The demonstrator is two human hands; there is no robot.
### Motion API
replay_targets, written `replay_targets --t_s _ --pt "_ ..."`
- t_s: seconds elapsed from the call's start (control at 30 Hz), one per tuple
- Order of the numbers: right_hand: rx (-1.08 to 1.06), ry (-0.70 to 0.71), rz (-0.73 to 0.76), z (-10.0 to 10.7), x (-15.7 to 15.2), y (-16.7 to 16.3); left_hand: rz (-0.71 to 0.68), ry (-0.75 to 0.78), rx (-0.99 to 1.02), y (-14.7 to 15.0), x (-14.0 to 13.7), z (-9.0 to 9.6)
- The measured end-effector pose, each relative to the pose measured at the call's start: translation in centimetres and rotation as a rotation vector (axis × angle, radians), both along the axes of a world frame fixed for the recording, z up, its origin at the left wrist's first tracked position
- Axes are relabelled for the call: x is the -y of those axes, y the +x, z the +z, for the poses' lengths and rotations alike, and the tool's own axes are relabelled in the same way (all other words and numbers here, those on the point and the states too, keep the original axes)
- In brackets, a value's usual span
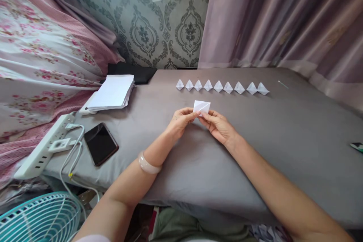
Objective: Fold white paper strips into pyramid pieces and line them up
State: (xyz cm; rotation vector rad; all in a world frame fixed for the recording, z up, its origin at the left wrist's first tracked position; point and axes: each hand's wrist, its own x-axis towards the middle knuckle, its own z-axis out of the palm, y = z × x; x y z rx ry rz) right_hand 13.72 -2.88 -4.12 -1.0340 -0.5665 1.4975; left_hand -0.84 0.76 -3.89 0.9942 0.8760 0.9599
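Note:
Between my two hands is a small folded piece of white paper (202, 107), roughly square with a diagonal crease. My left hand (181, 120) pinches its lower left side, thumb on the near face. The lower right corner is gripped by my right hand (217, 124), thumb and fingers closed on it. Fingers behind the paper are partly hidden. Beyond the hands, several folded white paper shapes (218, 86), pointed like little boats, stand in a row on the grey-covered table (283, 136).
At the left lie a stack of white paper (111, 91), a black phone or tablet (101, 143) and a white power strip (47, 147) with cables. A turquoise fan (42, 217) stands below the table's left edge. A thin white stick (283, 84) lies far right.

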Motion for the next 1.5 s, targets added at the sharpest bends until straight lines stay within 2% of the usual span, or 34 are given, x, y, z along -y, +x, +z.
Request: replay_targets --t_s 0.07,0.13,0.2,0.27,0.37,0.47,0.5,0.57,0.63,0.7,0.73,0.83,0.9,0.97,1.13,1.3,1.4,1.5 --pt "0.124 0.037 0.058 0.0 0.1 0.5 0.017 0.06 -0.054 -0.1 -0.1 0.0" --pt "0.348 0.142 0.09 0.4 0.2 1.3 0.039 0.102 -0.111 -0.2 -0.2 0.1" --pt "0.577 0.247 0.071 1.0 0.1 2.2 0.036 0.138 -0.145 -0.2 -0.2 0.2" --pt "0.711 0.291 0.065 1.8 0.0 3.1 0.002 0.195 -0.16 -0.4 -0.1 0.3" --pt "0.751 0.29 0.243 2.7 -0.2 4.5 -0.138 0.298 -0.187 -1.1 -0.4 0.3" --pt "0.774 0.321 0.477 2.8 -0.5 5.5 -0.373 0.416 -0.269 -1.8 -1.3 0.3" --pt "0.82 0.349 0.511 2.6 -0.6 5.7 -0.415 0.49 -0.329 -2.0 -1.6 0.4" --pt "1.008 0.452 0.458 1.9 -0.9 5.9 -0.383 0.706 -0.514 -2.1 -2.3 0.8" --pt "1.278 0.626 0.284 1.1 -1.1 5.9 -0.261 1.018 -0.723 -1.9 -2.8 1.2" --pt "1.539 0.801 0.117 0.2 -1.2 5.7 -0.211 1.354 -0.867 -1.5 -3.0 1.2" --pt "1.654 0.864 0.064 -0.2 -1.2 5.6 -0.183 1.475 -0.945 -1.3 -3.0 1.0" --pt "1.916 0.949 0.056 -1.1 -1.3 5.3 -0.16 1.632 -1.141 -0.8 -3.0 -0.3" --pt "2.002 0.925 0.129 -1.4 -1.1 5.0 -0.21 1.628 -1.22 -0.7 -2.8 -1.2" --pt "2.0 0.836 0.205 -1.6 -0.8 4.8 -0.279 1.581 -1.258 -0.7 -2.6 -1.8" --pt "1.786 0.582 0.314 -1.5 0.1 4.5 -0.361 1.324 -1.163 -1.1 -2.3 -2.2" --pt "1.531 0.482 0.219 -1.8 -0.3 4.8 -0.27 0.978 -0.983 -1.1 -2.2 -2.4" --pt "1.446 0.417 0.163 -1.9 -0.8 5.0 -0.173 0.786 -0.966 -0.7 -2.1 -2.2" --pt "1.436 0.359 0.135 -2.0 -1.1 4.8 -0.104 0.675 -0.983 -0.5 -1.9 -2.0"
